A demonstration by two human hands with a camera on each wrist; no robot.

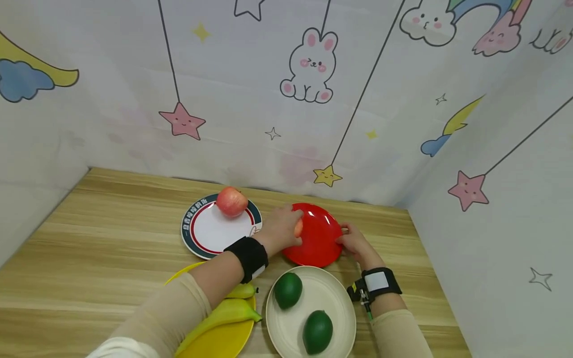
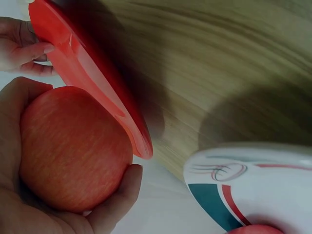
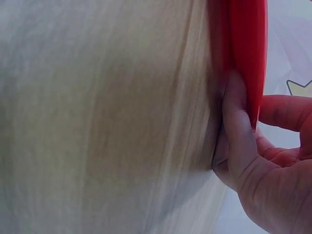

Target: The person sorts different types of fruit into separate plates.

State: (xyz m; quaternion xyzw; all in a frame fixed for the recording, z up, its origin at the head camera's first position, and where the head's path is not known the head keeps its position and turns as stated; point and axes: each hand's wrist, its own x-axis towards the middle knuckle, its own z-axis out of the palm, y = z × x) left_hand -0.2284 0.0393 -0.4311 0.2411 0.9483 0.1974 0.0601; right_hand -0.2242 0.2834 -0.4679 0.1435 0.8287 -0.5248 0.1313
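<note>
The left hand (image 1: 281,229) is cupped round an apple (image 2: 73,146), fingers and thumb wrapped well about it, and holds it right at the near-left rim of the red plate (image 1: 319,238); in the left wrist view the fruit sits in the palm just under that rim, which looks tipped up on that side. Across from it the right hand (image 1: 355,244) pinches the plate's opposite edge, thumb on top, fingers tucked beneath, plainly seen in the right wrist view, a grip that would steady the plate against sliding on the wooden table (image 1: 89,238). Just left of the left hand lies a white plate with a dark banded rim (image 1: 193,239), a second apple (image 1: 232,201) resting at its far edge. Nearer the body, under the left forearm, a yellow plate (image 1: 224,343) carries bananas (image 1: 226,313), and between the two wrists a pale plate (image 1: 335,298) holds two green fruits (image 1: 288,290), well apart from the grip.
</note>
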